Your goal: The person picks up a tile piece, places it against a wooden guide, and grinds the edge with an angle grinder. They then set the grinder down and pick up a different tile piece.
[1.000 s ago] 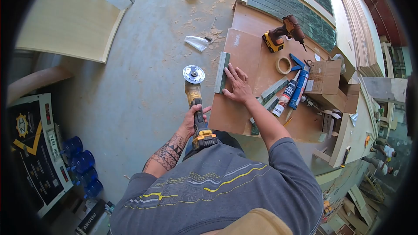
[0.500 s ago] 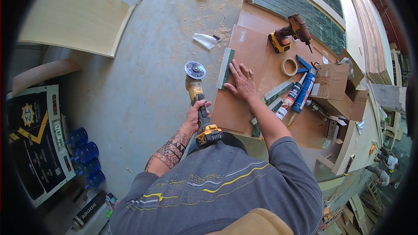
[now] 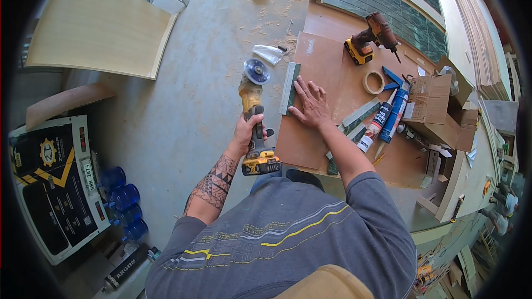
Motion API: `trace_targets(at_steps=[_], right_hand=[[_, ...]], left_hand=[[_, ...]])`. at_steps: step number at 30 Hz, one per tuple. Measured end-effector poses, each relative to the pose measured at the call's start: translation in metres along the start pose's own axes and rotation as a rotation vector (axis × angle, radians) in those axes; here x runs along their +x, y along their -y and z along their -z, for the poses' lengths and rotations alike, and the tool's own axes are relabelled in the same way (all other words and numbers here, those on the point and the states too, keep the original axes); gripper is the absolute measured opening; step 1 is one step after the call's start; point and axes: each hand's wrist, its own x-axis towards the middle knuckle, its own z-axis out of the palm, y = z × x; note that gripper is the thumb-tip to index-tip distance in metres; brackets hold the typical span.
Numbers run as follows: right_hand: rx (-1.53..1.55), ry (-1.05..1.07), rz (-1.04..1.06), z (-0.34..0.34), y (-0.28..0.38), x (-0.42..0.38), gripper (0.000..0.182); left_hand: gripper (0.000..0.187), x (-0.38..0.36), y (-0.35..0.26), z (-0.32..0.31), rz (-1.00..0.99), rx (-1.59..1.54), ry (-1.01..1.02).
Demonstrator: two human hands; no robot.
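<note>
My left hand point(image 3: 247, 132) is wrapped round the body of a yellow and black cordless angle grinder point(image 3: 252, 97). Its round cutting disc point(image 3: 256, 71) points away from me, over the floor left of the workbench, apart from the stone strip. A narrow green stone strip point(image 3: 290, 88) with a pale edge lies along the left edge of a brown board point(image 3: 302, 141). My right hand point(image 3: 313, 104) rests flat on that board with fingers spread, its fingertips and thumb at the strip's right side. More green strips point(image 3: 360, 113) lie right of my forearm.
On the bench are a drill driver point(image 3: 372, 37), tape roll point(image 3: 373, 82), sealant tube point(image 3: 378, 127), blue caulking gun point(image 3: 395, 112) and open cardboard box point(image 3: 429, 99). A plastic nozzle bag point(image 3: 270, 53) and shavings lie on the floor. Blue water jugs point(image 3: 125, 195) stand left; people point(image 3: 505, 202) work far right.
The grinder in my left hand has moved forward, with its disc somewhat closer to the strip. My right hand stays flat by the strip. The whole view has shifted slightly.
</note>
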Motion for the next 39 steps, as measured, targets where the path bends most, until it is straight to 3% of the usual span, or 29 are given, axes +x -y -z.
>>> trace_targets(at_steps=[10, 19, 32, 35, 39], right_hand=[[-0.013, 0.049, -0.011, -0.002, -0.002, -0.002, 0.091], [0.018, 0.088, -0.021, 0.001, -0.002, -0.001, 0.092], [0.016, 0.040, -0.003, -0.003, -0.003, -0.001, 0.094], [0.015, 0.040, -0.007, -0.002, -0.002, -0.002, 0.094], [0.017, 0.020, -0.001, -0.003, -0.002, -0.001, 0.094]], left_hand=[[0.049, 0.039, -0.055, -0.049, -0.096, 0.333, -0.103], [0.061, 0.062, -0.064, -0.062, -0.231, 0.749, -0.188], [0.065, 0.068, -0.069, -0.070, -0.228, 0.829, -0.153], [0.057, 0.064, -0.074, -0.076, -0.201, 0.855, -0.185], [0.064, 0.067, -0.073, -0.075, -0.217, 0.888, -0.181]])
